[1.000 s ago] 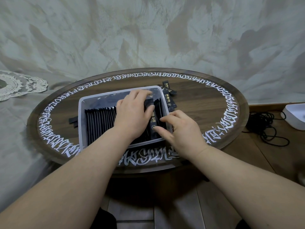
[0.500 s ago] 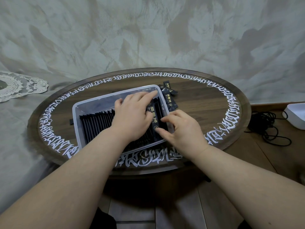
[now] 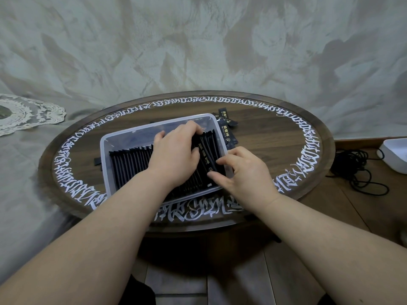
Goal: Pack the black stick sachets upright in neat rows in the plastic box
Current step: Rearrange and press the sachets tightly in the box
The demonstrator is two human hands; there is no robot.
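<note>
Hands first: your left hand [image 3: 174, 154] lies inside the plastic box [image 3: 132, 134], fingers curled over the tops of the black stick sachets [image 3: 130, 160] and gripping a bunch of them near the box's right end. Your right hand [image 3: 244, 170] sits at the box's near-right corner, thumb and forefinger pinching the lower end of a gold-printed sachet [image 3: 207, 158] that leans face-up between the two hands — it touches the packed row on its left.

Left of your left hand, the sachets stand on edge in a tight row that fills the near half of the box; the far strip of the box floor shows bare. Loose sachets [image 3: 228, 124] lie just beyond the box's far-right corner, and one more [image 3: 97, 161] pokes out beside its left wall.

All of this rests on the dark oval table [image 3: 275, 137] with white lettering round its rim. Well apart to the right, on the floor, lies a black cable [image 3: 356, 166]; far left, a lace doily [image 3: 28, 113].
</note>
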